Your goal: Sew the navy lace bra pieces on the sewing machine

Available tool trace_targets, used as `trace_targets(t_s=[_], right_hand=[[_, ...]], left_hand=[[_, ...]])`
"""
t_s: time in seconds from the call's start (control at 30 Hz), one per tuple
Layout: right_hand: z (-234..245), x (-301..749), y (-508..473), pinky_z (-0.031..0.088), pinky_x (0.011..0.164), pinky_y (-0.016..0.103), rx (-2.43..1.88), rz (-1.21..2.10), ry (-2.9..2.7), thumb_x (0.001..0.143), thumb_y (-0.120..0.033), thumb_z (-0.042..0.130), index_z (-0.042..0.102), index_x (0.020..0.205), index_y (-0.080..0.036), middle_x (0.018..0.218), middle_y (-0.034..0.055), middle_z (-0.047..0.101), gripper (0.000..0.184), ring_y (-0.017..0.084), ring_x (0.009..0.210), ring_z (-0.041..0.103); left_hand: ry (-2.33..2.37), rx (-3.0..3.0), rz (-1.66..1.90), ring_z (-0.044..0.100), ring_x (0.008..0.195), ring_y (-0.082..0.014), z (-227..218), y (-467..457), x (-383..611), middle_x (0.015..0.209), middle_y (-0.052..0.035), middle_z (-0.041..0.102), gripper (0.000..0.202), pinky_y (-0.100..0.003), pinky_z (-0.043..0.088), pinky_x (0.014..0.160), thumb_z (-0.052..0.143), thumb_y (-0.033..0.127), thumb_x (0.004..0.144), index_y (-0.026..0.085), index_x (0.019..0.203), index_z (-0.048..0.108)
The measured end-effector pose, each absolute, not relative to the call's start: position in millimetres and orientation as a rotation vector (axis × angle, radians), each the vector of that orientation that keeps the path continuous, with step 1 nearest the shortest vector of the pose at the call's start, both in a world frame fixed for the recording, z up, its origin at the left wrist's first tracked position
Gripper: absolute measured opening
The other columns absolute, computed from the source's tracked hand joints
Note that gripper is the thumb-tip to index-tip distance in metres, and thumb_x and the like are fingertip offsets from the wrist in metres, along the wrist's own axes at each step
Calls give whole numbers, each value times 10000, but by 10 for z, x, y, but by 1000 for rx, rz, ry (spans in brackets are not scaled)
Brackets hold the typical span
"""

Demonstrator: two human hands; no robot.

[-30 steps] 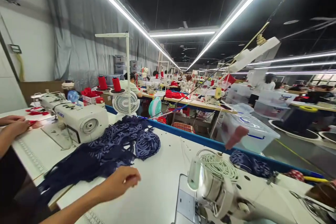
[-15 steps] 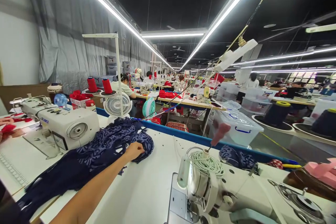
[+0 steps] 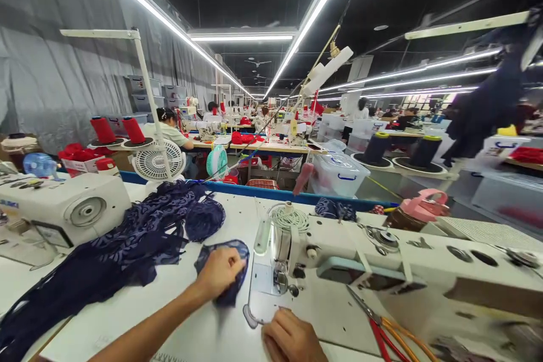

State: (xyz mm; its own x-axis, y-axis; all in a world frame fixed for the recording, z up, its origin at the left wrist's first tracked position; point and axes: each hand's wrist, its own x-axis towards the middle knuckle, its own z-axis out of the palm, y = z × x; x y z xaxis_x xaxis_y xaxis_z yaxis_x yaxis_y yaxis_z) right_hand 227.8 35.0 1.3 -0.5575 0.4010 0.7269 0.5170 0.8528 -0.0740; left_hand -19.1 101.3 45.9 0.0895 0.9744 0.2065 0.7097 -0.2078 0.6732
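Observation:
My left hand (image 3: 224,272) is closed on a navy patterned fabric piece (image 3: 229,294), which hangs from the fingers just left of the sewing machine's needle area. My right hand (image 3: 292,338) rests low at the front of the machine bed, fingers curled together; whatever they may hold is hidden. By its fingertips lies a small grey curved piece (image 3: 251,318). The white sewing machine (image 3: 309,254) carries a coil of pale green cord (image 3: 291,218) on top. A rounded navy patterned piece (image 3: 205,219) lies beside a long heap of navy fabric (image 3: 123,249) on the left.
Scissors (image 3: 373,317) with red and orange handles lie on the right of the machine bed. Another sewing machine (image 3: 80,203) stands at left. Behind the table are a white fan (image 3: 159,159), a clear lidded bin (image 3: 339,174) and a pink-topped bottle (image 3: 424,209).
My left hand has moved from the fabric heap toward the machine, bringing a navy piece with it. My right hand has come into view. The camera view has turned right.

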Motion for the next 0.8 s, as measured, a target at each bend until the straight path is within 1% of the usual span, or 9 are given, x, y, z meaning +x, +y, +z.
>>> trace_targets(t_s=[0.13,0.27,0.37,0.4,0.47,0.57,0.63,0.7,0.8], right_hand=[[138,2416,273,476,605,269,-793,-78,-2188,957,-104,419,604,934,-189,769,31,594,205,170,712,579],[242,2420,198,507,706,315,-752,-30,-2213,921,-88,442,603,1118,-175,932,73,634,269,195,835,593],[260,2306,174,494,830,362,-611,-166,-2288,913,-77,484,568,1273,-172,1108,93,660,382,222,1011,593],[249,2263,176,480,846,368,-568,-258,-2295,919,-68,493,584,1255,-181,1107,82,674,366,221,1025,594],[202,2193,188,456,779,343,-517,-412,-2298,930,-53,493,644,1087,-193,954,41,698,259,190,890,616],[118,2166,206,377,598,312,-531,-460,-2327,935,-52,447,624,832,-186,685,-1,611,245,152,614,537],[84,2193,207,334,546,311,-565,-452,-2347,936,-72,440,625,834,-184,655,-2,589,239,155,583,519],[77,2237,211,332,543,304,-584,-444,-2374,931,-89,478,633,892,-185,694,-4,615,187,150,602,533],[94,2301,258,384,623,299,-570,-419,-2411,897,-123,575,629,958,-184,801,-6,673,102,139,651,562]], left_hand=[[1551,2161,878,633,821,-197,130,604,216,886,-29,642,65,-312,493,757,587,179,871,206,859,645],[1599,2244,926,623,944,-251,16,533,238,1004,-90,615,170,-392,511,837,454,217,965,203,1044,604],[1614,2304,944,620,964,-276,-8,540,215,1019,-104,608,206,-444,524,858,427,218,978,202,1117,579],[1607,2327,951,619,970,-283,-5,530,217,1026,-112,608,226,-461,528,862,409,206,981,194,1137,572],[1545,2388,967,614,1019,-282,17,476,235,1075,-133,611,292,-473,528,900,345,147,978,177,1173,560],[1309,2516,940,616,1107,-211,52,345,273,1179,-99,639,377,-362,523,983,310,40,930,208,1125,586],[1172,2568,896,632,1125,-181,35,279,279,1184,-53,678,369,-312,519,1009,358,28,906,237,1082,606],[1134,2596,863,618,1196,-221,-24,272,261,1232,-62,688,363,-387,502,1059,422,60,907,242,1161,607],[1190,2655,805,545,1310,-295,-127,371,231,1384,-97,616,433,-528,439,1112,488,145,941,250,1358,538]])
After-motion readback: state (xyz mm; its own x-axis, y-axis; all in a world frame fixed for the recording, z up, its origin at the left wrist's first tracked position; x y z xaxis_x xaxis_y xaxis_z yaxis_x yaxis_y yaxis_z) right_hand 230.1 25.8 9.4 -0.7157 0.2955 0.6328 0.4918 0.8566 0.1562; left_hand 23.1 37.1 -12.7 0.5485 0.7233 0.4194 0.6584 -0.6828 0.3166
